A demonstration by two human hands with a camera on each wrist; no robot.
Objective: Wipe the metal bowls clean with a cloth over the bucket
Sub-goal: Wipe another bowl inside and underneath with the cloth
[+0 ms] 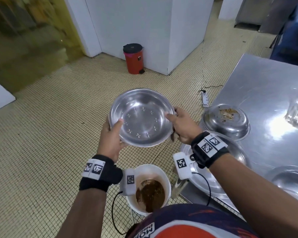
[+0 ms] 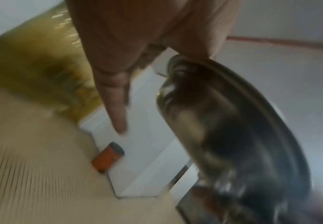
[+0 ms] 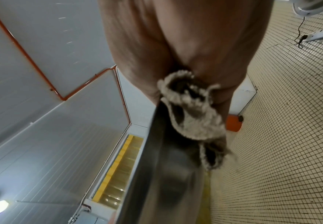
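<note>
I am holding the metal bowl (image 1: 141,117) up in the air between both hands, its open side tilted toward my head camera and its inside looking shiny. My left hand (image 1: 111,140) is gripping the near-left rim, thumb lying over the inner wall and the other fingers curled behind. My right hand (image 1: 182,125) is gripping the right rim, thumb on the inside, and it is also pinching the grey cloth (image 3: 193,112) against the bowl's outer wall; a tuft is hanging below the rim. The white bucket (image 1: 165,176), with brown slop in it, is standing on the tiled floor (image 1: 50,134) below, closer to me than the bowl. On the steel counter (image 1: 265,79) to my right, an upturned bowl (image 1: 225,121) is carrying food scraps on its base.
</note>
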